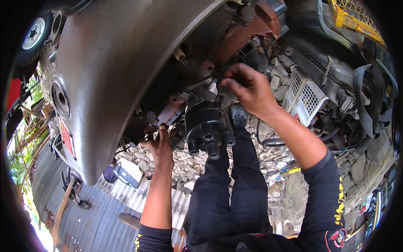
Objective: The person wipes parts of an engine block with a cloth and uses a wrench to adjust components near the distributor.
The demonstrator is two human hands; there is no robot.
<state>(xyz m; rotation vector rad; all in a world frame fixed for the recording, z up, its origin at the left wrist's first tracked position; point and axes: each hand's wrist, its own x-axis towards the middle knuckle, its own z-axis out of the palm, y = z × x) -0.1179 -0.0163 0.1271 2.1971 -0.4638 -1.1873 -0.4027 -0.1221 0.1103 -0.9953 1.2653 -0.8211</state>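
Note:
A black distributor cap with several stubby round towers sits in the middle, just below the engine parts. Above and right of it, my right hand has its thumb and forefinger pinched together on a small dark piece. A thin dark line runs left from that piece; what it is, I cannot make out. My left hand reaches up left of the cap, its thumb raised against the engine's lower side by a reddish metal bracket. Dark parts and shadow hide most of its fingers. Neither hand touches the cap.
A large grey curved body panel fills the upper left. To the right lie a white plastic basket, dark straps and a yellow crate. Broken stones cover the ground beside corrugated metal sheets. A wooden-handled tool leans lower left.

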